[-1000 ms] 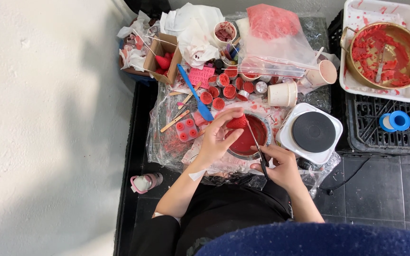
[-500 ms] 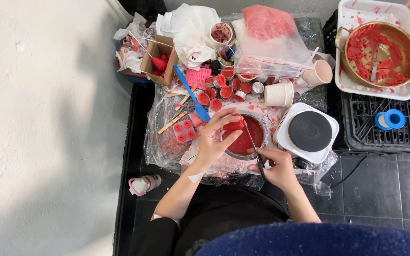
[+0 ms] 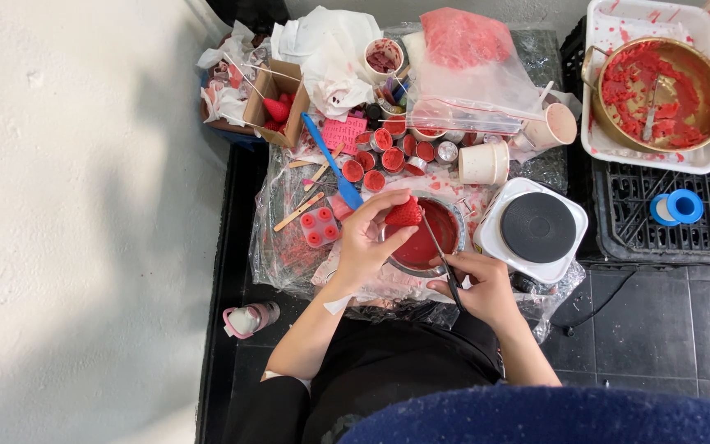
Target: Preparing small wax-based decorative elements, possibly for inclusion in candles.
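My left hand (image 3: pixel 365 240) holds a red strawberry-shaped piece (image 3: pixel 404 214) by the fingertips, just above a small metal pot (image 3: pixel 455 220) of red liquid. My right hand (image 3: pixel 478 284) grips a thin dark-handled tool (image 3: pixel 441 255) whose tip points up toward the red piece. Both hands work over a low table wrapped in clear plastic (image 3: pixel 281 247).
A white hot plate (image 3: pixel 536 228) stands right of the pot. Behind are several small red-filled cups (image 3: pixel 384 152), a blue spatula (image 3: pixel 334 164), white cups (image 3: pixel 483 163), a cardboard box (image 3: pixel 273 103) and a plastic bag (image 3: pixel 470 74). At right, a brass pan (image 3: pixel 659 82) sits on a white tray.
My left hand has lifted the red piece slightly and turned it over the pot. The right hand with the tool has shifted a little nearer to it.
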